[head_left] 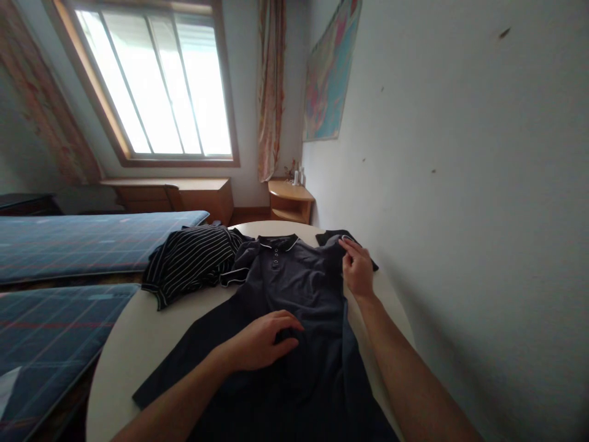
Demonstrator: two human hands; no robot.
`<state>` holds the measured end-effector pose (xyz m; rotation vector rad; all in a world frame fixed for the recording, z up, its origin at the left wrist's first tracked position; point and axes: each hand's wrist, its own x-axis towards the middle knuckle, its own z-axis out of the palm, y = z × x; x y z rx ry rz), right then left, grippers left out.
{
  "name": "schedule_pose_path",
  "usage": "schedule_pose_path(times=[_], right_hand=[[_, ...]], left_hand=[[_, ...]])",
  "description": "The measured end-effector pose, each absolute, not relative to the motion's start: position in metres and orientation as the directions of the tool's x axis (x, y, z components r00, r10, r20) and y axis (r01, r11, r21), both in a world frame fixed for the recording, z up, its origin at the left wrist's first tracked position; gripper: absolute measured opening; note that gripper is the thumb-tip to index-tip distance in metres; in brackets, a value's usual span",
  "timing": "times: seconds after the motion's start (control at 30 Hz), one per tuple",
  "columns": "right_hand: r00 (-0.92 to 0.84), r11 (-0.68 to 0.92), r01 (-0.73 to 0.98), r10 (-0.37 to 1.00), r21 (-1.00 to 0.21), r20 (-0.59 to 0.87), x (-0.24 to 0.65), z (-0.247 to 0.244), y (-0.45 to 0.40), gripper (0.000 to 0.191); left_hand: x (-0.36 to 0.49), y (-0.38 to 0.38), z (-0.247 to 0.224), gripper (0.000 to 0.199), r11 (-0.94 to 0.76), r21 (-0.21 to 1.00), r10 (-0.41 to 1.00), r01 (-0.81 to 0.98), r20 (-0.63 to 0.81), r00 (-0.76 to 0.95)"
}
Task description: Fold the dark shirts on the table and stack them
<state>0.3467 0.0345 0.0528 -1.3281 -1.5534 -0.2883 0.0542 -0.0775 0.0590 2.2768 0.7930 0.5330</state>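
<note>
Below, shirt (299, 276) cut off; left hand (264, 341) half-open, right hand (359, 268) touching sleeve (333, 245), grip unclear.

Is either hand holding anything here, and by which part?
The right hand seems to pinch a dark grey cloth polo shirt by its white-trimmed sleeve edge; the left hand, loosely curled over its front, holds nothing.

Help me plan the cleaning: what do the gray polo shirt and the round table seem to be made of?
The gray polo shirt looks like matte knit cotton or a blend, judging by its soft wrinkles. The round table has a pale, smooth, even top, possibly laminate or painted wood.
</note>
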Motion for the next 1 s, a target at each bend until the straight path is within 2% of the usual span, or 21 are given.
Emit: schedule_pose_path(times=[0.13,0.27,0.33,0.4,0.5,0.6,0.67,0.8,1.0], right_hand=[[0.275,0.200,0.825,0.675,-0.529,0.684,0.363,0.038,0.046,0.038],[0.376,0.052,0.767,0.772,-0.640,0.513,0.372,0.027,0.056,0.032],[0.361,0.036,0.781,0.789,-0.624,0.497,0.372,0.026,0.061,0.038],[0.325,0.020,0.811,0.816,-0.585,0.479,0.369,0.027,0.066,0.038],[0.300,-0.039,0.844,0.861,-0.534,0.412,0.364,0.029,0.073,0.033],[0.258,-0.035,0.866,0.886,-0.499,0.385,0.363,0.036,0.081,0.036],[0.226,-0.015,0.875,0.896,-0.484,0.382,0.366,0.043,0.087,0.040],[0.190,0.025,0.888,0.889,-0.459,0.416,0.378,0.058,0.105,0.041],[0.167,0.085,0.898,0.842,-0.432,0.513,0.390,0.074,0.140,0.045]], left_hand=[[0.053,-0.074,0.057,0.026,-0.613,0.643,0.707,0.459,0.188,0.682],[0.040,-0.044,0.068,0.027,-0.569,0.526,0.822,0.632,0.367,0.436],[0.027,-0.016,0.077,0.029,-0.475,0.431,0.858,0.767,0.420,0.296],[0.013,0.014,0.083,0.033,-0.339,0.328,0.897,0.882,0.396,0.198],[-0.002,0.050,0.083,0.040,-0.172,0.182,0.972,0.968,0.191,0.137],[-0.006,0.068,0.075,0.033,-0.149,0.138,0.988,0.979,0.065,0.142],[-0.004,0.074,0.072,0.027,-0.143,0.131,0.989,0.981,0.046,0.138],[-0.004,0.089,0.085,0.033,-0.124,0.115,0.987,0.986,0.112,0.112],[-0.023,0.130,0.138,0.039,-0.130,0.053,0.945,0.990,0.310,0.107]])
